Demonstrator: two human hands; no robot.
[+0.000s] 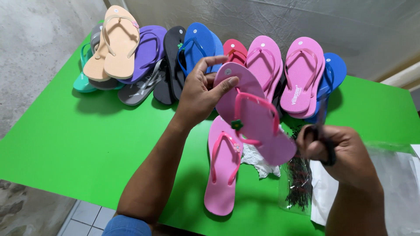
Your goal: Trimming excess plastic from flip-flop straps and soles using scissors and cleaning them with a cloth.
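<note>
At desk centre: left hand, grip closed on a pink flip-flop lifted at twelve o'clock of its mate. Right hand, at three o'clock, fisted around a dark tool. Advisable: hold sole steady, strap upward.

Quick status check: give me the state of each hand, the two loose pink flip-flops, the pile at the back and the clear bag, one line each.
Left hand: gripping the raised pink flip-flop by its toe end.
Raised pink flip-flop: lifted off the table, tilted, small green flower on its strap.
Right hand: closed around a dark tool, blurred.
Second pink flip-flop: flat on the green table, strap up.
Flip-flop pile: stacked, overlapping.
Clear bag: lying flat, dark small pieces inside.
</note>
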